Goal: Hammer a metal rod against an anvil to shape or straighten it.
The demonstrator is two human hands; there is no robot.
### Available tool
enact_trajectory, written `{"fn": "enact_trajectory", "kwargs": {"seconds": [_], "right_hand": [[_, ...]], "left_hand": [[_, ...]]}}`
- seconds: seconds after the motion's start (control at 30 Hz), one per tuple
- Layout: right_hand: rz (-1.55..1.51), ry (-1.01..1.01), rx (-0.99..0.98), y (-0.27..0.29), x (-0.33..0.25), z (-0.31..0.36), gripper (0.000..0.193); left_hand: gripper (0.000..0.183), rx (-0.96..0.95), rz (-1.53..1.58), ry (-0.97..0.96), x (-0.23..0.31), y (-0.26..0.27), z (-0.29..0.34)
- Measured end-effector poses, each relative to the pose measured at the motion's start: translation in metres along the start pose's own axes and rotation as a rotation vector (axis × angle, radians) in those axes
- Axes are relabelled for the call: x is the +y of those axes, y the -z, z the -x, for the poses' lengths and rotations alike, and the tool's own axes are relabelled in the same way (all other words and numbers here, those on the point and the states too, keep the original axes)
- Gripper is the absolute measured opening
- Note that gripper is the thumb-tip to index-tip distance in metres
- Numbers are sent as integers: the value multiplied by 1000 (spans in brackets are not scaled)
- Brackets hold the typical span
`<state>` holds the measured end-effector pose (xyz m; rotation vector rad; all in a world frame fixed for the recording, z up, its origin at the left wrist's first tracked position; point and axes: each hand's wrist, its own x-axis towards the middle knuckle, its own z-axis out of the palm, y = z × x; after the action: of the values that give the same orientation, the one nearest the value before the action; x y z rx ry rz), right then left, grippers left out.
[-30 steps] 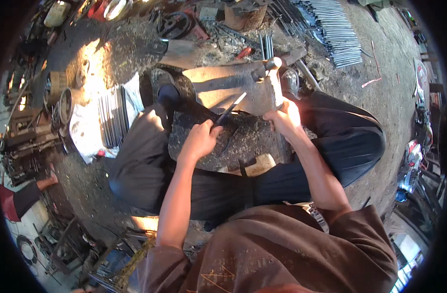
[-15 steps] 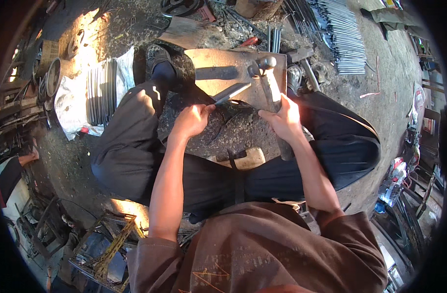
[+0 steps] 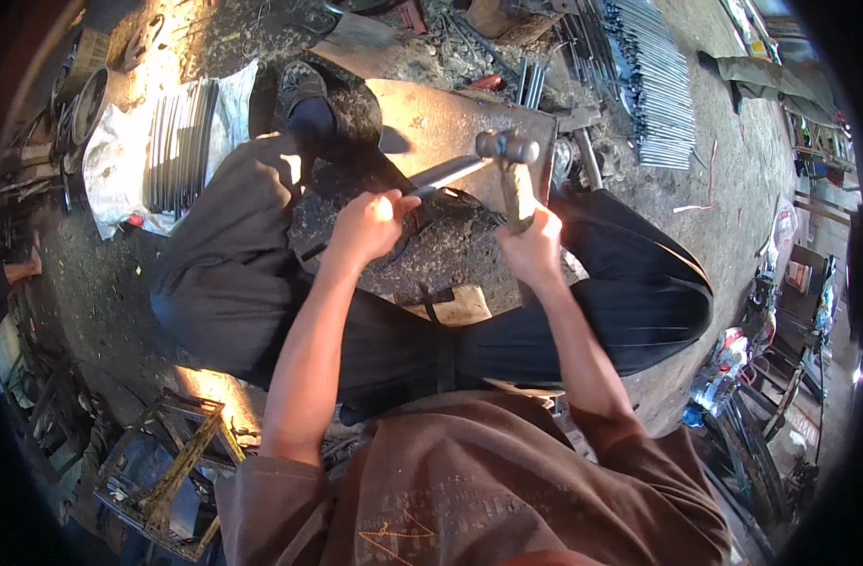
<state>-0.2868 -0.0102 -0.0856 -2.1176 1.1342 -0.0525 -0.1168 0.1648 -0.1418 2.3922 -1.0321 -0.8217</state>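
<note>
In my left hand (image 3: 367, 226) is one end of a narrow metal strip (image 3: 452, 172), my fingers closed round it. The strip slants up to the right, its far end over the rust-brown metal plate (image 3: 422, 118). My right hand (image 3: 533, 247) grips the wooden handle of a ball-peen hammer (image 3: 509, 148). The hammer's head appears right beside the strip's far end. Whether the two touch I cannot tell.
Dark metal strips (image 3: 182, 146) lie in a row on a white sack at the left. Many thin rods (image 3: 653, 85) are stacked at the far right. Another hammer (image 3: 587, 141) rests beside the plate. A rusty yellow frame (image 3: 172, 472) stands at lower left.
The hammer's head has come nearer to the strip's far end, and my right hand has shifted slightly left. My left hand keeps its hold on the strip. The whole view has shifted a little.
</note>
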Motion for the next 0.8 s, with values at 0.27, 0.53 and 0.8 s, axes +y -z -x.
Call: {"fn": "enact_trajectory", "kwargs": {"seconds": [0.27,0.53,0.8], "right_hand": [[-611,313,191,107,-133,6,11],[-305,-158,24,-2,31,-16,12],[75,693,390,151,-100,-5,9]], "left_hand": [[14,221,-60,-57,-9,-11,10],[43,-59,-53,60,17,12,-4],[27,133,22,6,-19,-14,2]]}}
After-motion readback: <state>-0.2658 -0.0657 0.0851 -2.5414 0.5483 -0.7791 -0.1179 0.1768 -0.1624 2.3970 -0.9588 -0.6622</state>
